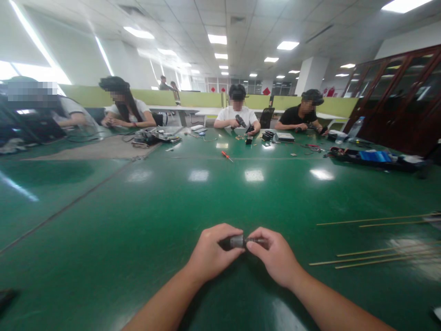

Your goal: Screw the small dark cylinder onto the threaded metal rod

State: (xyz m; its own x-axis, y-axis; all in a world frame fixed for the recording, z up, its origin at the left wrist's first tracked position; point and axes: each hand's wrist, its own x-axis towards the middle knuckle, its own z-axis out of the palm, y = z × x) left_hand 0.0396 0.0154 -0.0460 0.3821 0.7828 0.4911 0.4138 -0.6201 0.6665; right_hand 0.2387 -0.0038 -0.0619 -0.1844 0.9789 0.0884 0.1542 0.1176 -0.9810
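My left hand (212,250) and my right hand (274,255) meet low over the green table (179,207), close to its near edge. Both are closed on one small dark cylindrical part (237,241) held between them. The left fingers curl round its thicker grey end. The right thumb and fingers pinch its thinner end, which is mostly hidden. I cannot make out what the part is.
Several thin wooden sticks (375,257) lie on the table to the right. A red screwdriver (226,156) lies farther out. Several people sit along the far side with tools, cables and a blue-topped tray (375,157). A wooden cabinet (399,96) stands at the right.
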